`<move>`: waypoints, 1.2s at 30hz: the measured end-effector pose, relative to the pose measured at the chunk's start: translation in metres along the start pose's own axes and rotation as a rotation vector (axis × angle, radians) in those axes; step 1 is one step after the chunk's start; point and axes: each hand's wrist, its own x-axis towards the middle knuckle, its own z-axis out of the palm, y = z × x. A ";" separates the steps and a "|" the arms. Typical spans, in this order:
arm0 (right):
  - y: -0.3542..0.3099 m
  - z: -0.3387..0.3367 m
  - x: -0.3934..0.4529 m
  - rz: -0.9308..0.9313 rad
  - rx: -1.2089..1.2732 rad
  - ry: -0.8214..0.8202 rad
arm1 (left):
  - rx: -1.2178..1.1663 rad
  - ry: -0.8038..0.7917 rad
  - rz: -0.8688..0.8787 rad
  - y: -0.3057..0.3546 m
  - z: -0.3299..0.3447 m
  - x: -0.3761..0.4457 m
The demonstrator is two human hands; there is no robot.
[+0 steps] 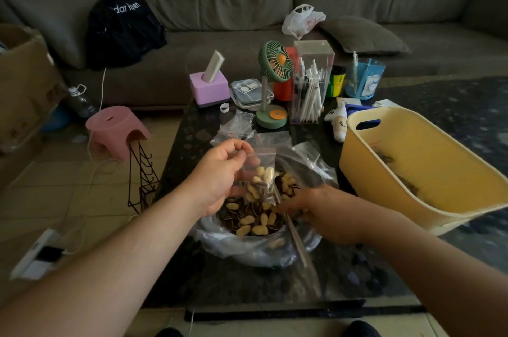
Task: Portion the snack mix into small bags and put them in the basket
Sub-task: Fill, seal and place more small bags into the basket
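Note:
A big clear plastic bag (247,248) of snack mix (247,220), peanuts and dark striped seeds, sits on the dark table. My left hand (220,174) holds a small clear zip bag (261,174) upright above it, pinching its top edge; the bag is part-filled with peanuts and seeds. My right hand (316,207) reaches down into the snack mix with its fingers buried among the nuts, so their grip is hidden. The yellow basket (428,160) stands to the right, with a few dark filled bags at its bottom. Several empty small bags (236,127) lie behind the big bag.
Behind the snack bag stand a green desk fan (273,83), a clear pen holder (310,83), a pink tissue box (210,89) and a blue cup (362,78). A pink stool (116,130) and a wire rack (143,177) are on the floor to the left. A grey sofa runs along the back.

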 end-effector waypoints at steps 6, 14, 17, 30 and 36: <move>-0.017 -0.028 -0.003 0.188 0.882 0.387 | 0.082 -0.047 0.072 -0.001 0.002 -0.004; -0.024 -0.022 0.003 0.200 0.918 0.699 | -0.164 -0.120 0.060 -0.006 0.015 -0.009; -0.023 -0.021 0.001 0.175 0.921 0.728 | -0.164 -0.037 0.083 -0.008 0.017 -0.007; -0.012 -0.014 0.002 0.150 0.666 0.812 | -0.091 0.167 0.142 -0.014 0.015 0.001; -0.019 -0.013 0.005 0.102 0.621 0.764 | -0.066 0.209 0.166 -0.011 0.016 0.000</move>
